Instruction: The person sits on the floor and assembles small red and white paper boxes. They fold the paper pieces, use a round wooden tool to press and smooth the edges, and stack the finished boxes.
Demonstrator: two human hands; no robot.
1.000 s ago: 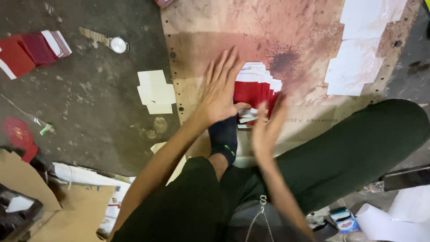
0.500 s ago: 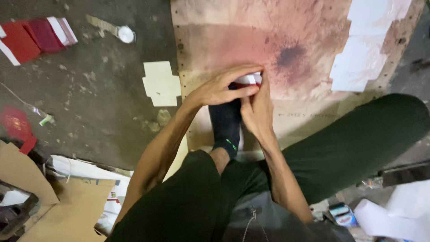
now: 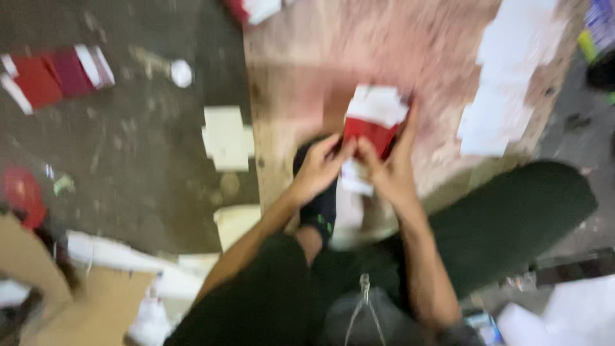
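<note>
Head view, blurred: left hand (image 3: 319, 168) and right hand (image 3: 389, 168) pinching red-white card stack (image 3: 373, 122), long axis tilted upright

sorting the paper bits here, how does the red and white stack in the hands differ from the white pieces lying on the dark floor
The stack is red with a white top; the floor pieces are plain white. The stack is held up by the left hand and right hand over the board; the floor pieces lie flat, untouched. Both look like flat paper.

Floor workshop: stained board (image 3: 397, 45), paper stacks (image 3: 227, 138), cardboard (image 3: 96, 307).
</note>
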